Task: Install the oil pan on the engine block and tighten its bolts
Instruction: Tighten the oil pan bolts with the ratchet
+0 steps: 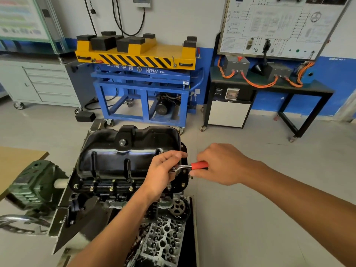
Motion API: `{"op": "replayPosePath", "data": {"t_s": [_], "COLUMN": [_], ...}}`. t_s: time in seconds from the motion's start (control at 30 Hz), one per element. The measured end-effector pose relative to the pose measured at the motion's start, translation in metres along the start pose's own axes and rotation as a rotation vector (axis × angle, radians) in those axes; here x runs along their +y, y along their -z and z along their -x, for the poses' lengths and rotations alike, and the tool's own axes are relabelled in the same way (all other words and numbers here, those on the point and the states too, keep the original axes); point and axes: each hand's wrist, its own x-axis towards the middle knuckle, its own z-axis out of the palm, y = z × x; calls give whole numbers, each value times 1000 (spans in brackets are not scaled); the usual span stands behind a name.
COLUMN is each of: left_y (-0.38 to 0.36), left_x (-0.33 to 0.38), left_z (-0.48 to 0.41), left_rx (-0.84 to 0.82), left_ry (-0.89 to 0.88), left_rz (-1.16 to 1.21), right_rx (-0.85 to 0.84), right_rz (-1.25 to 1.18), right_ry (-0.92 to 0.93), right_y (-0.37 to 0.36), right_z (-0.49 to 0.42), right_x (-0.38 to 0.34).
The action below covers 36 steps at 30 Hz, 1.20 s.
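The oil pan (127, 151) is seated on the engine block (111, 198), which is carried on a stand (32, 185) rather than a table. A row of bolts (111, 189) is seen along the pan's near flange. At the near right corner of the flange a ratchet (199, 165) is applied. Its red handle is gripped in the curled fingers of the right hand (217, 162), and its head is pinched and steadied by the fingers of the left hand (161, 174); the bolt beneath is hidden.

The step in hand is judged to be the tightening of this corner bolt. It is best done with the socket kept square by downward pressure on the head and the handle swung in short arcs clear of the pan wall. The bolts should be drawn down evenly in a crosswise order. A tilted socket could slip and round the bolt head.
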Motion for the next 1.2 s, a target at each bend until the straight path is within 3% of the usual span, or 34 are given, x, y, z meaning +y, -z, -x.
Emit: {"op": "replayPosePath", "data": {"t_s": [0.1,0.23,0.5,0.8,1.07,1.2], "left_y": [11,33,54,55,47,46], "left_x": [16,31,10,2,-4,-6], "left_z": [-1,0,10,9,5,5], "left_rx": [-79,1,201,230,235,213], "left_ry": [-91,-171,-98,-78,-168,-189], "left_rz": [44,-10,5,4,-33,-19], "right_rx": [60,154,89,79,-173,-181], "right_rz": [-90,-182,-236,-271,-503,-632], "right_ry": [17,45,50,40,58,73], "right_y": [13,21,1,-8,-15,-17], "right_z": [-12,-21,-22,-22,-15,-17], "right_x": [-1,-21,-56,-59,-78,-90]}}
